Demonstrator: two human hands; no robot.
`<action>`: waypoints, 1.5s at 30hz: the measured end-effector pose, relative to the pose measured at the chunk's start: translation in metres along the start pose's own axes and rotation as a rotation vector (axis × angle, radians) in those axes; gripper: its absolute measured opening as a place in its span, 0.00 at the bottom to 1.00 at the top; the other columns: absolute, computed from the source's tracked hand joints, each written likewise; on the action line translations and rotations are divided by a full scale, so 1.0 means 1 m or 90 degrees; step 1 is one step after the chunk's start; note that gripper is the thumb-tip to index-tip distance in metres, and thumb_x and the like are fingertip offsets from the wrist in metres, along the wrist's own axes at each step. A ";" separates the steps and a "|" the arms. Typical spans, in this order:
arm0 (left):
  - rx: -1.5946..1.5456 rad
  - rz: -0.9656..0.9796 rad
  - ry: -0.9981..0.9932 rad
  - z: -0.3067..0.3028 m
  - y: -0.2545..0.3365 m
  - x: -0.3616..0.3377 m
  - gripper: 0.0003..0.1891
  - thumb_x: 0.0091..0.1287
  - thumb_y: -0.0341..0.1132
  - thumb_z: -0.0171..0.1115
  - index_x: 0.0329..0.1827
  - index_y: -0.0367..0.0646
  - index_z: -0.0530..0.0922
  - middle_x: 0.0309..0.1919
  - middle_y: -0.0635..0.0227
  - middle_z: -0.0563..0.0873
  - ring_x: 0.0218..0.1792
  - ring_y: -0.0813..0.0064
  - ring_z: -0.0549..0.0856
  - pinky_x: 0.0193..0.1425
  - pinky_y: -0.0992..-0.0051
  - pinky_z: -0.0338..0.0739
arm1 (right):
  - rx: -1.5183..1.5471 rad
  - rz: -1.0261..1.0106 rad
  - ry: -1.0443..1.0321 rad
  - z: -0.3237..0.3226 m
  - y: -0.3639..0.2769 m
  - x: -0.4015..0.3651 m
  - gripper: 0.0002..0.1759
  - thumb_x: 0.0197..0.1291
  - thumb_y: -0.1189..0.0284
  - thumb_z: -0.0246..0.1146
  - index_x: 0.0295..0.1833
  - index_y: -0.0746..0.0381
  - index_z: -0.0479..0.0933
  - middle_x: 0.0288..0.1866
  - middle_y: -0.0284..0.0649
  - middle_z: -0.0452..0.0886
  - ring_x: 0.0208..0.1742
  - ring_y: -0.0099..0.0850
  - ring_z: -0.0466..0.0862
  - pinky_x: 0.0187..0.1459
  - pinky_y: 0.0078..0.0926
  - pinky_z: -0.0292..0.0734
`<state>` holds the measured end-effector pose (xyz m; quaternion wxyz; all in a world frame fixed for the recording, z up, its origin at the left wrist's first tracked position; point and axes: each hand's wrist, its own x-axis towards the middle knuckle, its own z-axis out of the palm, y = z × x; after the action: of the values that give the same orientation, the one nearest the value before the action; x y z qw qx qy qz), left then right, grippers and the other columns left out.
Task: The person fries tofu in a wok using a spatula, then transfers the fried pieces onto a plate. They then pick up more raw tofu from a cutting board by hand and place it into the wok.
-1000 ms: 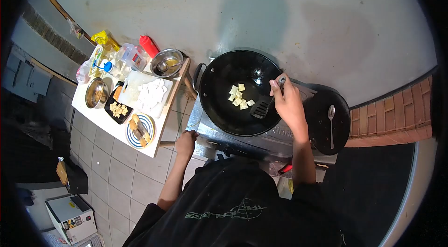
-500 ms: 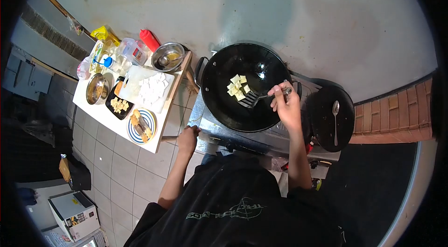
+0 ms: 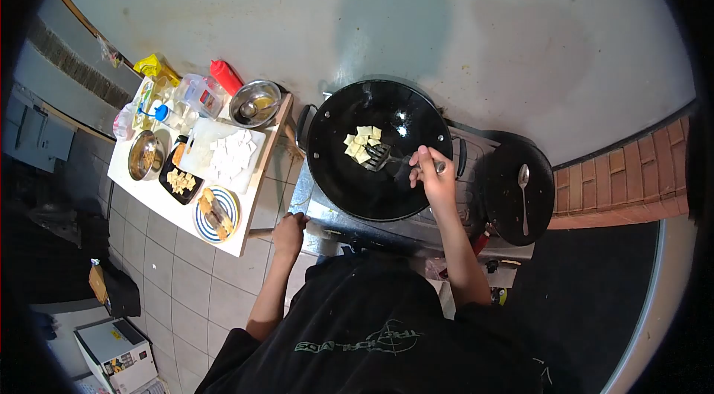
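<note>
Right hand (image 3: pixel 433 174) gripping a spatula (image 3: pixel 378 157), spatula touching pale food cubes (image 3: pixel 360 139), cubes sitting clustered in the black wok (image 3: pixel 372 197), left hand (image 3: pixel 288 234) curling by the stove (image 3: pixel 316 206) corner, can't tell if it's holding anything, cutting board (image 3: pixel 198 147) lying on the bench (image 3: pixel 149 187).

The white table (image 3: pixel 145 189) carries a white cutting board (image 3: pixel 199 148). Just left of the board sits a black tray (image 3: pixel 167 173), with a metal bowl (image 3: pixel 134 159) farther left; on the board's near side lies a blue-striped plate (image 3: pixel 200 226). On the board's wall side stand a steel bowl (image 3: pixel 243 115), a red bottle (image 3: pixel 225 78), a plastic container (image 3: pixel 201 96) and a blue-capped bottle (image 3: pixel 161 113). Right of the board, the stove (image 3: pixel 314 206) bears a black wok (image 3: pixel 357 193).
</note>
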<state>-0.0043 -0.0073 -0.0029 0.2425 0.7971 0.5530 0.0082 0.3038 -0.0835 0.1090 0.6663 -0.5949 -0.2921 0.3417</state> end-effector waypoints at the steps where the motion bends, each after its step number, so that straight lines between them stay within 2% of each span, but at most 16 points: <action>1: -0.005 -0.006 -0.004 -0.001 0.000 0.001 0.16 0.70 0.45 0.56 0.29 0.44 0.81 0.32 0.57 0.83 0.36 0.51 0.85 0.39 0.53 0.76 | 0.010 -0.002 0.001 0.001 -0.002 -0.001 0.21 0.73 0.61 0.55 0.29 0.65 0.74 0.27 0.34 0.77 0.21 0.18 0.76 0.20 0.17 0.69; 6: -0.018 -0.008 0.004 0.007 -0.005 0.002 0.16 0.69 0.45 0.57 0.30 0.44 0.81 0.32 0.56 0.84 0.36 0.51 0.85 0.39 0.53 0.77 | -0.043 -0.010 -0.010 0.000 -0.011 -0.016 0.21 0.73 0.62 0.54 0.31 0.66 0.74 0.28 0.33 0.76 0.23 0.18 0.75 0.23 0.16 0.70; 8: -0.006 -0.007 0.008 0.002 -0.001 0.001 0.15 0.69 0.45 0.57 0.30 0.44 0.81 0.32 0.56 0.84 0.36 0.51 0.85 0.39 0.54 0.77 | -0.113 -0.065 -0.016 0.004 -0.016 -0.023 0.19 0.74 0.65 0.53 0.33 0.68 0.74 0.33 0.35 0.76 0.26 0.20 0.76 0.27 0.17 0.70; 13: 0.007 -0.015 0.008 0.004 -0.002 0.001 0.15 0.69 0.45 0.57 0.31 0.44 0.82 0.33 0.57 0.84 0.36 0.51 0.85 0.39 0.54 0.77 | -0.248 -0.190 -0.039 0.008 -0.023 -0.036 0.17 0.72 0.69 0.54 0.32 0.70 0.73 0.33 0.37 0.75 0.26 0.20 0.74 0.29 0.18 0.68; 16: 0.000 -0.009 0.005 0.005 -0.004 0.002 0.15 0.69 0.45 0.57 0.31 0.44 0.81 0.33 0.57 0.84 0.36 0.51 0.85 0.39 0.54 0.78 | -0.345 -0.287 -0.082 0.013 -0.042 -0.044 0.06 0.64 0.79 0.60 0.35 0.71 0.73 0.34 0.45 0.76 0.34 0.40 0.80 0.38 0.28 0.74; 20: 0.009 0.007 -0.005 0.004 -0.006 0.003 0.14 0.69 0.46 0.57 0.35 0.45 0.82 0.34 0.57 0.84 0.37 0.50 0.85 0.38 0.52 0.78 | -0.357 -0.338 -0.127 0.011 -0.046 -0.048 0.05 0.62 0.81 0.62 0.35 0.71 0.73 0.34 0.44 0.76 0.35 0.40 0.79 0.39 0.30 0.75; 26: 0.009 0.003 0.017 0.009 -0.007 0.003 0.15 0.69 0.46 0.57 0.33 0.45 0.82 0.34 0.57 0.84 0.37 0.50 0.85 0.38 0.52 0.77 | -0.415 -0.370 -0.148 0.007 -0.052 -0.045 0.05 0.60 0.81 0.63 0.35 0.70 0.73 0.34 0.43 0.75 0.35 0.41 0.79 0.39 0.33 0.75; 28: -0.003 -0.007 0.006 0.010 -0.008 0.003 0.15 0.69 0.46 0.57 0.33 0.45 0.82 0.34 0.57 0.84 0.37 0.51 0.85 0.38 0.52 0.77 | -0.421 -0.342 -0.140 0.004 -0.056 -0.042 0.04 0.64 0.81 0.59 0.37 0.72 0.72 0.35 0.44 0.75 0.34 0.37 0.77 0.40 0.27 0.73; 29: -0.012 -0.015 -0.001 0.010 -0.008 0.003 0.15 0.69 0.46 0.57 0.33 0.45 0.82 0.34 0.57 0.84 0.37 0.51 0.85 0.38 0.52 0.77 | -0.422 -0.344 -0.141 0.003 -0.056 -0.039 0.04 0.64 0.81 0.59 0.37 0.72 0.72 0.35 0.44 0.75 0.34 0.37 0.77 0.40 0.27 0.73; 35: -0.006 -0.019 0.014 0.004 -0.002 0.001 0.15 0.69 0.46 0.57 0.31 0.45 0.82 0.32 0.58 0.85 0.37 0.52 0.85 0.40 0.55 0.78 | -0.412 -0.316 -0.064 -0.001 -0.049 -0.022 0.05 0.66 0.79 0.58 0.38 0.71 0.72 0.34 0.44 0.74 0.32 0.35 0.75 0.39 0.24 0.71; 36: -0.008 -0.021 0.015 0.005 -0.003 0.001 0.15 0.69 0.46 0.57 0.31 0.45 0.82 0.32 0.58 0.85 0.37 0.52 0.85 0.40 0.55 0.78 | -0.410 -0.324 -0.045 -0.002 -0.047 -0.020 0.07 0.66 0.77 0.59 0.36 0.70 0.72 0.34 0.45 0.74 0.32 0.42 0.76 0.36 0.28 0.72; 37: -0.008 -0.026 0.012 0.005 -0.003 0.001 0.15 0.69 0.46 0.57 0.31 0.45 0.82 0.32 0.58 0.85 0.37 0.52 0.85 0.40 0.55 0.77 | -0.410 -0.325 -0.048 -0.002 -0.047 -0.019 0.07 0.66 0.77 0.59 0.36 0.70 0.72 0.34 0.45 0.74 0.32 0.42 0.76 0.36 0.28 0.72; 39: -0.009 -0.031 0.009 0.007 -0.004 0.002 0.15 0.69 0.46 0.57 0.31 0.45 0.82 0.32 0.58 0.84 0.37 0.52 0.85 0.40 0.54 0.77 | -0.427 -0.317 -0.003 -0.002 -0.047 -0.018 0.08 0.67 0.77 0.58 0.36 0.71 0.72 0.33 0.43 0.74 0.30 0.34 0.72 0.37 0.24 0.70; 45: -0.009 -0.023 0.025 0.008 -0.005 0.002 0.15 0.69 0.47 0.57 0.31 0.46 0.82 0.33 0.58 0.85 0.37 0.51 0.85 0.39 0.54 0.77 | -0.416 -0.333 0.025 -0.005 -0.045 -0.011 0.10 0.68 0.75 0.58 0.35 0.71 0.71 0.30 0.43 0.72 0.29 0.33 0.71 0.35 0.25 0.69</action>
<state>-0.0051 -0.0074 -0.0126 0.2376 0.7846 0.5721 0.0234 0.3061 -0.0983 0.1528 0.5121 -0.6874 -0.5136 0.0391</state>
